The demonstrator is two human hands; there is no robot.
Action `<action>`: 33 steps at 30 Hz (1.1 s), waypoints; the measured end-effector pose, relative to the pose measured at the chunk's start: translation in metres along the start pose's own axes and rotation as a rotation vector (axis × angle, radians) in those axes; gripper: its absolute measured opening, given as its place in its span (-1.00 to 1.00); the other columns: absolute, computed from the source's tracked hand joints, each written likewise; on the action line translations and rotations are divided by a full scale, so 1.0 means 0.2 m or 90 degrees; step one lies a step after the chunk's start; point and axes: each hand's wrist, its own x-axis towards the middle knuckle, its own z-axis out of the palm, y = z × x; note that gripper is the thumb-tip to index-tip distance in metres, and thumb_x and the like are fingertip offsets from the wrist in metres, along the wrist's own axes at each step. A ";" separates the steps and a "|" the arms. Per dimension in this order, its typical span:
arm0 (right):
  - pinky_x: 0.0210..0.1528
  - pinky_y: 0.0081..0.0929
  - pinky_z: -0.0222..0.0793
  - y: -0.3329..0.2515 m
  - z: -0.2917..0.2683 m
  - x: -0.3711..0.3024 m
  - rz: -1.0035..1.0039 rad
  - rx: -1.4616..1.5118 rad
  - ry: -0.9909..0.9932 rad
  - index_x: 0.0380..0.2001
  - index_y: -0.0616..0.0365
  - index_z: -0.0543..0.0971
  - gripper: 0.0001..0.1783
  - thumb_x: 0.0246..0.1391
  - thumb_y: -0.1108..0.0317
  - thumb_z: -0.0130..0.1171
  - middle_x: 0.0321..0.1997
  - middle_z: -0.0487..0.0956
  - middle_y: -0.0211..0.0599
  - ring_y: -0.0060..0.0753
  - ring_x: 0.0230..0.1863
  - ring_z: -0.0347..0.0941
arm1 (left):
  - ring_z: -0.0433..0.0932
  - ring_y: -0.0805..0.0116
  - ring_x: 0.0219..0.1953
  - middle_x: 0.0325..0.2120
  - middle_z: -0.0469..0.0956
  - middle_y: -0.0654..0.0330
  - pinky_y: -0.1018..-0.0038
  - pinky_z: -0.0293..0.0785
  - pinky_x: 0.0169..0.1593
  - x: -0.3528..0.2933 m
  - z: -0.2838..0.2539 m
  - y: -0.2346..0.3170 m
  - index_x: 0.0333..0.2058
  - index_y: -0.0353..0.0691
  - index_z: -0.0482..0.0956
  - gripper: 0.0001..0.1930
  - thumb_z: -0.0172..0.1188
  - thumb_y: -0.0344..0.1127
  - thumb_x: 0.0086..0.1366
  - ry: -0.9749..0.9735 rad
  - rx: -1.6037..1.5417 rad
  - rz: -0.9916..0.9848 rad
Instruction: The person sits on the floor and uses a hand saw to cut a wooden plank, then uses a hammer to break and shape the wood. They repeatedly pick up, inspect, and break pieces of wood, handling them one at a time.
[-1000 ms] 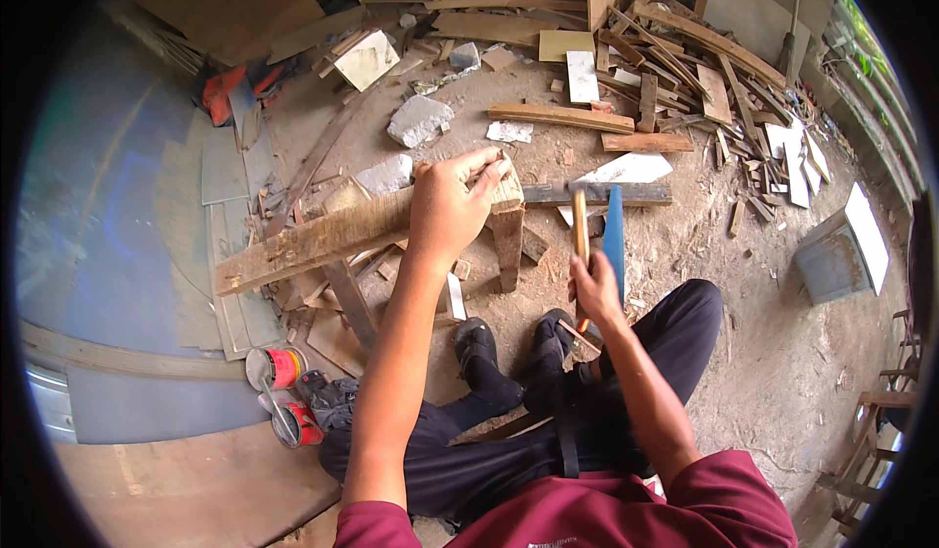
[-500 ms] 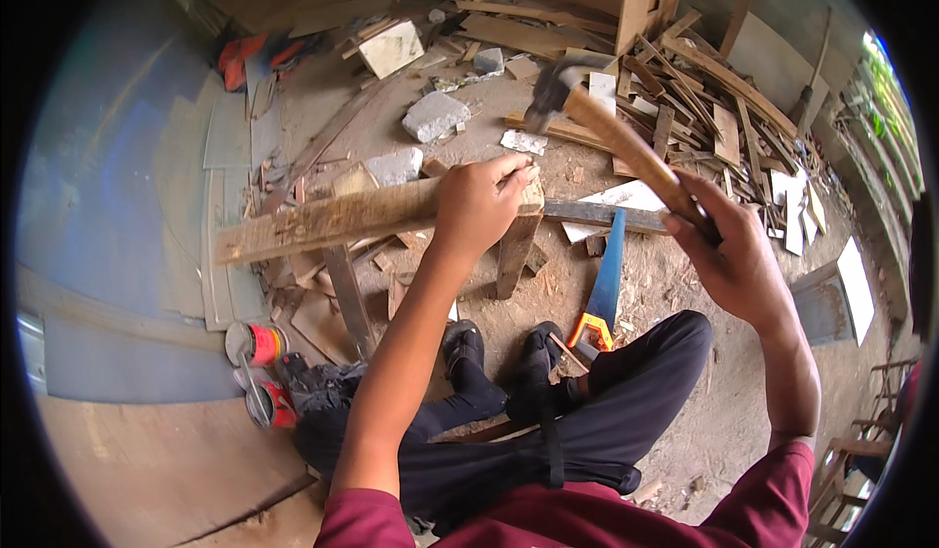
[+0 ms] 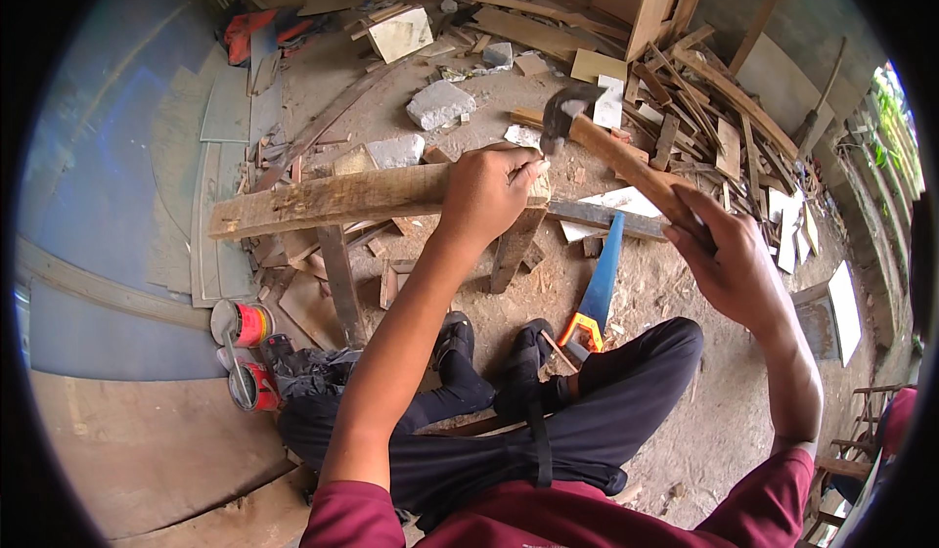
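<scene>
My right hand is closed around the wooden handle of a claw hammer. The hammer's metal head hangs just beyond and to the right of the fingertips of my left hand. Those left fingers are pinched together at the right end of a rough wooden plank; whatever small thing they hold is too small to make out. The plank lies across wooden supports, one a short leg under its right end. A handsaw with a blue blade and a yellow-orange handle lies below, near my foot.
Scrap wood is heaped at the far right. A concrete chunk sits beyond the plank. Open paint cans stand at the left by a black bag. A blue-grey wall rises on the left.
The hammer head has come down closer to my left fingertips. My left hand keeps its pinch at the plank's end. The whole view has shifted slightly.
</scene>
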 end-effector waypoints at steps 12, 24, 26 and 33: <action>-0.40 -0.31 0.39 -0.04 0.02 0.05 0.018 0.060 0.074 0.06 0.34 0.40 -0.59 0.16 0.43 0.16 -0.45 0.58 0.06 -0.06 -0.47 0.58 | 0.66 0.13 -0.29 -0.34 0.66 -0.01 0.41 0.53 -0.20 -0.03 -0.05 0.00 -0.29 -0.33 0.67 -0.77 0.30 -0.27 0.18 0.029 -0.001 0.009; -0.42 -0.36 0.37 -0.08 0.06 0.05 0.048 0.061 0.075 0.06 0.31 0.43 -0.60 0.17 0.41 0.16 -0.49 0.56 0.02 -0.18 -0.50 0.55 | 0.66 0.17 -0.28 -0.33 0.67 0.00 0.41 0.52 -0.18 -0.03 -0.06 0.00 -0.28 -0.33 0.68 -0.75 0.30 -0.25 0.18 0.015 -0.017 -0.024; -0.43 -0.40 0.35 -0.06 0.04 0.05 0.030 -0.003 -0.024 0.06 0.31 0.44 -0.61 0.18 0.41 0.16 -0.51 0.56 -0.02 -0.30 -0.53 0.52 | 0.66 0.16 -0.27 -0.33 0.67 0.00 0.41 0.52 -0.18 -0.05 -0.07 -0.01 -0.29 -0.33 0.68 -0.76 0.29 -0.25 0.18 -0.003 -0.010 -0.048; -0.45 -0.37 0.36 -0.04 0.08 0.06 0.012 0.050 0.108 0.07 0.30 0.44 -0.59 0.18 0.41 0.16 -0.47 0.58 -0.03 -0.28 -0.54 0.53 | 0.66 0.16 -0.27 -0.33 0.67 0.04 0.40 0.52 -0.17 -0.03 -0.08 -0.01 -0.30 -0.31 0.68 -0.77 0.28 -0.26 0.17 0.006 -0.025 -0.019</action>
